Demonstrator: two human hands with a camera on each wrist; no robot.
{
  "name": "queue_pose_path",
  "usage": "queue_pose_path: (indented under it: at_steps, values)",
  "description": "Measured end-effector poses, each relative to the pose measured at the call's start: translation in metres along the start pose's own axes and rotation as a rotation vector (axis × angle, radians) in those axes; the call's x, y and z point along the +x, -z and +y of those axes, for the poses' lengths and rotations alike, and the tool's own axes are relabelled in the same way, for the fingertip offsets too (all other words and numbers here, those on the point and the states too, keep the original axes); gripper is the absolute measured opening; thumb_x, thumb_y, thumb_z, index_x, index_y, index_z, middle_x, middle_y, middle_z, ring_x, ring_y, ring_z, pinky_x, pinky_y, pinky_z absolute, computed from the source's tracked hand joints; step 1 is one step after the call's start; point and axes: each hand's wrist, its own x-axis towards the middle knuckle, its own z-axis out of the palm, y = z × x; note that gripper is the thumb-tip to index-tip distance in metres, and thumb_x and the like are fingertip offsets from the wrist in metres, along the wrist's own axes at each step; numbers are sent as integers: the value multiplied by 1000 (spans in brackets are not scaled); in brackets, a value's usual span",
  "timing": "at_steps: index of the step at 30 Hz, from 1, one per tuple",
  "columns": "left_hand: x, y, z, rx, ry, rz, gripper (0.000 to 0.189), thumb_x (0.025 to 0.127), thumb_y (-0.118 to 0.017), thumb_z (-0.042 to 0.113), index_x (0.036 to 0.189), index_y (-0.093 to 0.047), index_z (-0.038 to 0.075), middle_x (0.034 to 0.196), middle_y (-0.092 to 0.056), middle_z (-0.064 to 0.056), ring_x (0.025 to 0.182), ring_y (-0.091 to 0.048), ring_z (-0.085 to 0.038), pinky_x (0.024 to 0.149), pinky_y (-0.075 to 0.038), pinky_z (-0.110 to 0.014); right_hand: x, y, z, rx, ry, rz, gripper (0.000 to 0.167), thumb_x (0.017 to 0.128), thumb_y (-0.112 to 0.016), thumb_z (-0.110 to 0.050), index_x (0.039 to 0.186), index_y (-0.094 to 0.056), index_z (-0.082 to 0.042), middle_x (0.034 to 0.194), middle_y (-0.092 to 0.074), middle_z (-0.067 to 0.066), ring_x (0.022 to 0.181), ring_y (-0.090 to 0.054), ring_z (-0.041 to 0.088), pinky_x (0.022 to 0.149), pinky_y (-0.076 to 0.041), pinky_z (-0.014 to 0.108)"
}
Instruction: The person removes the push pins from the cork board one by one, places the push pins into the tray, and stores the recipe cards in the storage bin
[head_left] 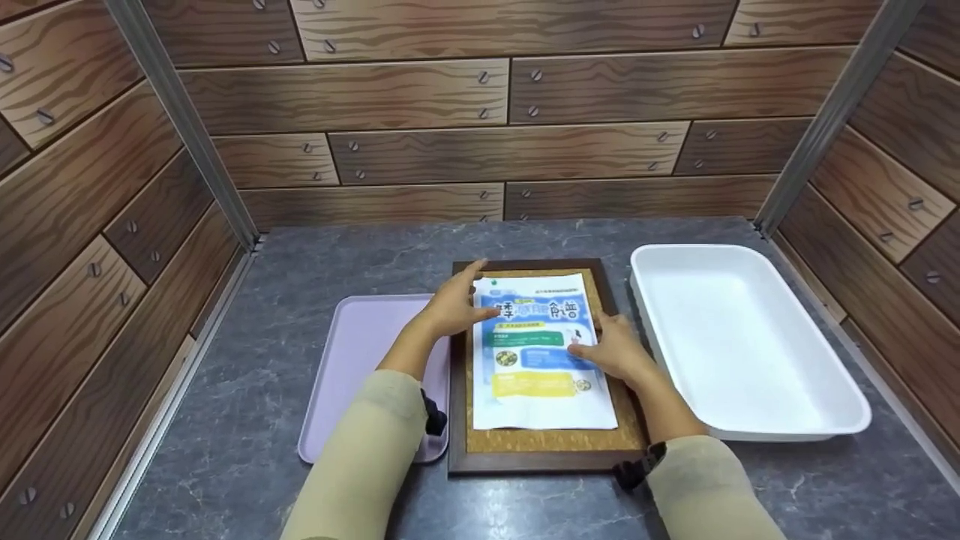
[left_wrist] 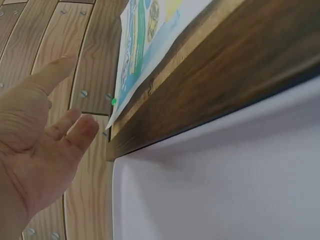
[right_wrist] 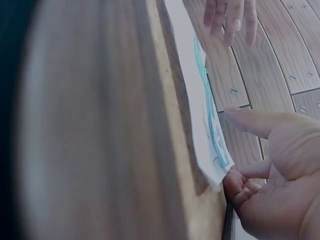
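Observation:
A printed sheet of paper (head_left: pixel 544 409) with blue, green and yellow blocks lies on a cork board (head_left: pixel 540 441) in a dark wooden frame. A green pushpin (head_left: pixel 494 283) sits at the sheet's upper left corner. My left hand (head_left: pixel 450 304) hovers over the board's left side near that pin, fingers extended and holding nothing. At the sheet's right edge is my right hand (head_left: pixel 616 349), its thumb over the paper. In the right wrist view, its lower fingers (right_wrist: pixel 240 187) are slightly bent beside the paper's corner; whether they touch it is unclear.
A lilac tray (head_left: pixel 352 345) lies against the board's left side. To the right stands a deep white tray (head_left: pixel 742 337). Wood-patterned walls (head_left: pixel 420 90) enclose the dark marbled table (head_left: pixel 247 390) at the back and both sides.

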Motion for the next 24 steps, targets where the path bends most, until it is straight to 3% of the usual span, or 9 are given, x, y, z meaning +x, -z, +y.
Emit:
queue_pose_path:
  at_steps: [4, 7, 10, 14, 17, 24]
  values:
    - [5, -3, -3, 54, 1, -9, 96, 98, -83, 25, 174, -24, 19, 172, -42, -16, 152, -52, -41, 123, -47, -55, 1, -1, -2, 39, -2, -19, 102, 95, -83, -33, 169, -24, 4, 148, -37, 34, 133, -49, 49, 124, -39, 64]
    - [10, -7, -5, 83, 0, -16, 93, 99, -82, 28, 173, -26, 19, 171, -44, -15, 151, -53, -39, 132, -32, -60, 2, 0, -1, 71, -6, -38, 101, 95, -83, -31, 170, -24, 2, 146, -37, 31, 130, -49, 45, 123, -39, 61]
    - [17, -12, -8, 92, 9, -28, 91, 100, -81, 31, 173, -28, 20, 171, -45, -14, 158, -44, -39, 135, -22, -63, 2, 2, 1, 99, -7, -51, 102, 96, -83, -30, 171, -22, 2, 147, -36, 29, 132, -49, 44, 123, -39, 60]
    - [25, -14, -12, 91, 30, -47, 91, 99, -81, 33, 173, -28, 20, 173, -44, -13, 164, -35, -39, 133, -29, -60, 2, 4, 6, 157, 1, -55, 99, 97, -83, -24, 172, -22, -1, 148, -38, 28, 131, -53, 42, 117, -46, 55]
    - [29, -13, -14, 110, 29, -54, 91, 98, -82, 32, 172, -31, 17, 172, -43, -15, 163, -37, -39, 133, -30, -59, 3, 4, 7, 182, 9, -47, 96, 97, -83, -21, 171, -25, -4, 145, -41, 25, 125, -55, 37, 108, -50, 47]
    - [38, -11, -22, 140, 45, -45, 79, 99, -81, 29, 165, -42, 10, 160, -50, -19, 145, -55, -35, 125, -45, -49, 3, 5, 7, 215, 52, -41, 88, 96, -76, -7, 169, -28, -6, 128, -54, 20, 107, -53, 26, 88, -47, 31]
